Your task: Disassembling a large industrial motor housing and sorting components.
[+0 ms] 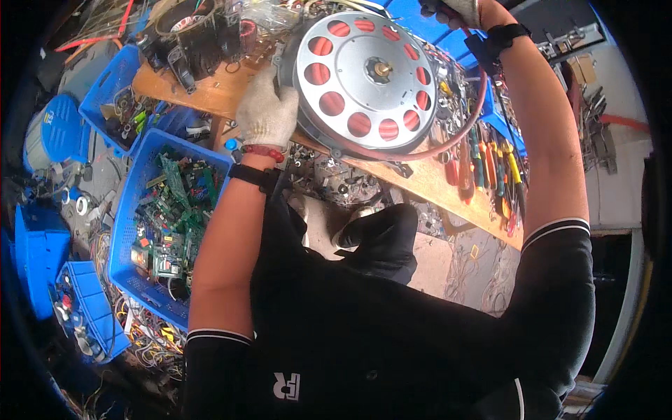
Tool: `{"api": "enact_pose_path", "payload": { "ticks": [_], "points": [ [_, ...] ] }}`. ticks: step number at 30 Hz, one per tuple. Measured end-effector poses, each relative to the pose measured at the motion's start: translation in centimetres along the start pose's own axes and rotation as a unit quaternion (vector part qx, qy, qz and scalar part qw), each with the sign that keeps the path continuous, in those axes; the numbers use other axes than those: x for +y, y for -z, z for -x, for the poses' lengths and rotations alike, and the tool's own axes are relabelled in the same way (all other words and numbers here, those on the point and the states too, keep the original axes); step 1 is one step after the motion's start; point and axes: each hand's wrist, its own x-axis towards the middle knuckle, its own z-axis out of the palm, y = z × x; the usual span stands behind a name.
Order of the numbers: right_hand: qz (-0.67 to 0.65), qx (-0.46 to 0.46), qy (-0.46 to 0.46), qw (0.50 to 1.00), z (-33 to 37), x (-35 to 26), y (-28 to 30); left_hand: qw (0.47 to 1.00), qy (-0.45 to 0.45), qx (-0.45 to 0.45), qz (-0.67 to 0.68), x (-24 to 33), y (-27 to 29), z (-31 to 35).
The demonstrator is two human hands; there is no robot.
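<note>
A round silver metal hose reel rests on the wooden bench, and red hose shows through the ring of holes in its face. At its left rim is my left hand in a pale knit glove, gripping the edge with the fingertips partly hidden. A free length of red hose leaves the reel's lower edge and curves up along the right side. Far out at the upper right, my gloved right hand is closed round this hose; the picture's edge cuts off part of it.
Screwdrivers and pliers line the right part of the wooden bench. To the left stands a blue crate of green circuit boards. Another blue crate and a dark motor-like part are at the upper left.
</note>
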Motion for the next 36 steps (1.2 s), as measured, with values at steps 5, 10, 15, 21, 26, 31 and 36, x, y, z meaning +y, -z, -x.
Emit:
{"api": "enact_pose_path", "payload": {
  "ticks": [5,10,15,21,26,31,36],
  "points": [
    [-0.090,-0.118,-0.015,0.989,2.1,6.2,-0.4,1.000,-0.005,-0.011,0.023,-0.8,-0.3,-0.3],
    [-0.233,-0.158,0.039,0.959,11.3,9.6,-4.5,1.000,0.016,-0.011,-0.002,-1.0,-0.7,-0.2],
    [-0.233,-0.284,0.135,0.920,15.4,8.9,-8.5,1.000,0.008,0.005,-0.019,-1.4,-1.0,-0.1],
    [-0.205,-0.275,0.096,0.935,16.8,0.8,-8.9,0.999,0.020,-0.023,0.021,-1.5,-0.7,-0.2],
    [-0.229,-0.181,0.186,0.938,15.0,-3.3,-7.7,1.000,0.011,0.003,0.010,-0.5,-0.3,0.4],
    [-0.204,-0.134,0.244,0.939,11.7,-7.5,-7.1,1.000,-0.005,0.018,-0.011,-1.4,-0.6,0.5],
    [-0.195,-0.100,0.259,0.941,8.2,-9.3,-3.8,0.998,-0.050,0.029,-0.033,-1.1,-0.5,0.7]
  ]
}}
